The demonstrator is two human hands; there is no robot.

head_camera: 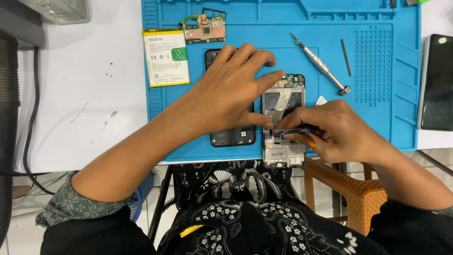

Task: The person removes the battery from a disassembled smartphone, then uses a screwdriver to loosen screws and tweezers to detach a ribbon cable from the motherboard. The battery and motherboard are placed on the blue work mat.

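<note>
We brace the gutted phone frame (283, 137), circuitry bare, with spread left hand (231, 92) fingers; right hand (337, 130) pinches black tweezers (295, 131).

A rectangular white and yellow battery label (166, 57) with a green square patch is seen at upper left, on the blue mat's left edge. A dark, unlit rectangular screen (437, 82) is seen at the right edge, on the desk (85, 104).

I sat at a white table (85, 104) over pale floor tiles (155, 212), a woven orange stool (347, 189) beside me.
</note>
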